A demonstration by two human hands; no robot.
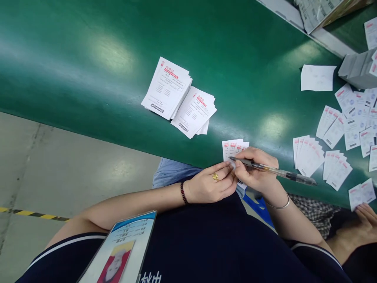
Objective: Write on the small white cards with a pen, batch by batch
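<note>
- The pen [281,173], with a clear barrel, should be light, stiff and smooth; the grip near its tip suits it best.
- It lies nearly level across the view: tip left and slightly far, back end right and slightly near.
- The fanned cards [228,147] are at the near edge of the green table [250,78], under the pen tip. They look thin, light and apt to slide or crease; pinch them by the edges. Long sides run near to far, red headings far.
- The right hand [257,169] is closed round the pen.
- The left hand [210,186] has bent fingers close together at the cards; its thumb is hidden, so I cannot tell how firmly it grips.
- Farther left sit two touching card stacks [167,88]; right, more card fans [309,155].
</note>
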